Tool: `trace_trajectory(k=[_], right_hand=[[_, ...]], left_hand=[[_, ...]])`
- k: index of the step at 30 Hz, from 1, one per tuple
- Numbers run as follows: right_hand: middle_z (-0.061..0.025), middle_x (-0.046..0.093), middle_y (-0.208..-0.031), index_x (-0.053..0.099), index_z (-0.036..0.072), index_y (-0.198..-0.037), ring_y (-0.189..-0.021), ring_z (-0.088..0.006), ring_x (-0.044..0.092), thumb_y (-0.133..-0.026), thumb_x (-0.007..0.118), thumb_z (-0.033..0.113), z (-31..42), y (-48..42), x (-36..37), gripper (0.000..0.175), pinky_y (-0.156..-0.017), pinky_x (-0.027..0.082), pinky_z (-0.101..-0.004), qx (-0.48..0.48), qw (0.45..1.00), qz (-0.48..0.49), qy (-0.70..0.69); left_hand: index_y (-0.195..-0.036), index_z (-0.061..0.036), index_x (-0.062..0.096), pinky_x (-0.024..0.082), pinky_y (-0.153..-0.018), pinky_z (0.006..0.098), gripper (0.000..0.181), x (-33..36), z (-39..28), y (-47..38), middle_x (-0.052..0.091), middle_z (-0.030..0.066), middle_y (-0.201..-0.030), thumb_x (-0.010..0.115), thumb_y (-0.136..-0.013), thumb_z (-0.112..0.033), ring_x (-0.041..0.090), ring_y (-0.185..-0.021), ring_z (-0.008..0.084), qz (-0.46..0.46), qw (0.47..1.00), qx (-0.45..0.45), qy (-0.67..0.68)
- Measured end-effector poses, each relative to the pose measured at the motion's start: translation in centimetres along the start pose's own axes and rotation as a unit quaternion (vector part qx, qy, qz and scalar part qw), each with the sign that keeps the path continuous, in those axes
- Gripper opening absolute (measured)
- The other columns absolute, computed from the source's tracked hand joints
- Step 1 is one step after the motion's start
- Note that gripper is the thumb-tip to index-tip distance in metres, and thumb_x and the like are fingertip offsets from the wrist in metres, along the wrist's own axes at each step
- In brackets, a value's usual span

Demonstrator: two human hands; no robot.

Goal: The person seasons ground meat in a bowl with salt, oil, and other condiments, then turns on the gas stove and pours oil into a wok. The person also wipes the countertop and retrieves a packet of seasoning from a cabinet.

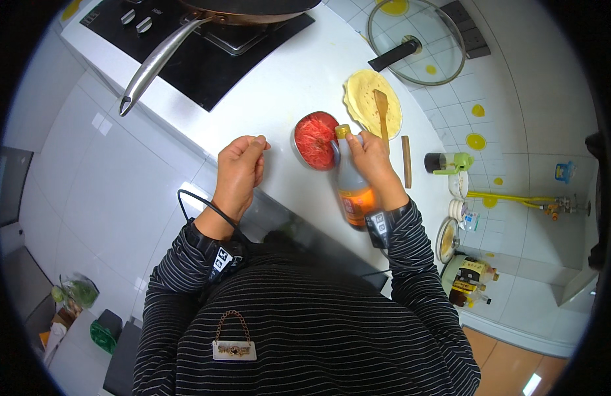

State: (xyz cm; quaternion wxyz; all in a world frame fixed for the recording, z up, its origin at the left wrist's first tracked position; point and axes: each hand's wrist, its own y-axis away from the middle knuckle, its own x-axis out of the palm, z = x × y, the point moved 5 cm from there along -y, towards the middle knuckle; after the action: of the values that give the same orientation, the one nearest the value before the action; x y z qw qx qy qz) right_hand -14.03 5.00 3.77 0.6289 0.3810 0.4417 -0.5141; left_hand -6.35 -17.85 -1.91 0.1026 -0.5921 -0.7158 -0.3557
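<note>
My right hand [374, 156] grips the upper part of a clear plastic bottle [354, 198] with a yellow cap and orange-brown liquid. The bottle stands or is held at the counter's front part; which, I cannot tell. Just beyond its neck is a metal bowl [298, 155] of shredded red food [315, 138]. My left hand [243, 168] is raised left of the bowl, fingers curled and thumb against the forefinger; whether something small is pinched there cannot be told. Behind the bowl lies a stack of thin yellow flatbreads [362, 99] with a wooden spatula [382, 111] across it.
A pan with a long metal handle [159, 62] sits on the black gas hob [186, 84] at upper left. A glass lid [434, 44] leans against the tiled wall. A wooden stick [406, 161], a green-topped container [449, 162] and several bottles [471, 282] are on the right.
</note>
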Motion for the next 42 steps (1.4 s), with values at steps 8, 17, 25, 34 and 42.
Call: trace_trajectory(k=[8, 17, 25, 34, 42], right_hand=[[-0.026, 0.056, -0.067, 0.052, -0.004, -0.067, -0.065, -0.0393, 0.056, -0.084, 0.052, 0.028, 0.2, -0.2, 0.2, 0.036, -0.059, 0.045, -0.0429, 0.016, 1.0, 0.009, 0.005], [-0.026, 0.056, -0.069, 0.054, -0.004, -0.069, -0.067, -0.039, 0.057, -0.084, 0.051, 0.029, 1.1, -0.4, 0.0, 0.036, -0.061, 0.045, -0.0423, 0.002, 0.999, 0.015, 0.033], [-0.026, 0.057, -0.07, 0.055, -0.004, -0.071, -0.068, -0.0388, 0.057, -0.084, 0.05, 0.029, 1.1, -0.7, 0.1, 0.036, -0.063, 0.045, -0.0426, 0.005, 0.999, 0.023, 0.049], [-0.0251, 0.058, -0.071, 0.056, -0.004, -0.072, -0.069, -0.0381, 0.058, -0.085, 0.05, 0.029, 1.3, -0.8, 0.0, 0.036, -0.064, 0.045, -0.042, 0.01, 0.997, 0.025, 0.071], [-0.0248, 0.058, -0.072, 0.057, -0.003, -0.072, -0.069, -0.0374, 0.058, -0.084, 0.05, 0.029, 1.4, -0.9, -0.2, 0.035, -0.064, 0.046, -0.0416, 0.009, 0.997, 0.032, 0.075]], left_hand=[[-0.076, -0.0028, 0.055, 0.021, -0.034, 0.0173, 0.018, 0.0, -0.1, 0.0, 0.042, -0.0043, -0.05, 0.052, -0.086, -0.017, 0.029, -0.037, 0.0023, -0.001, 1.0, -0.007, 0.0], [-0.078, -0.0033, 0.055, 0.021, -0.035, 0.0187, 0.018, 0.0, 0.0, -0.1, 0.041, -0.0031, -0.05, 0.051, -0.086, -0.018, 0.029, -0.037, 0.0045, 0.006, 1.0, -0.015, -0.012], [-0.077, -0.0032, 0.055, 0.021, -0.035, 0.0187, 0.018, 0.0, 0.2, 0.0, 0.041, -0.0029, -0.05, 0.051, -0.087, -0.018, 0.029, -0.037, 0.0045, 0.005, 1.0, -0.012, -0.013], [-0.077, -0.0032, 0.054, 0.021, -0.035, 0.0187, 0.018, -0.1, 0.1, 0.1, 0.041, -0.0034, -0.051, 0.051, -0.086, -0.019, 0.029, -0.037, 0.0043, 0.007, 1.0, -0.015, -0.007], [-0.077, -0.0038, 0.055, 0.022, -0.035, 0.0188, 0.018, 0.0, 0.2, 0.2, 0.041, -0.0036, -0.051, 0.051, -0.087, -0.019, 0.029, -0.038, 0.0043, 0.007, 1.0, -0.015, -0.01]])
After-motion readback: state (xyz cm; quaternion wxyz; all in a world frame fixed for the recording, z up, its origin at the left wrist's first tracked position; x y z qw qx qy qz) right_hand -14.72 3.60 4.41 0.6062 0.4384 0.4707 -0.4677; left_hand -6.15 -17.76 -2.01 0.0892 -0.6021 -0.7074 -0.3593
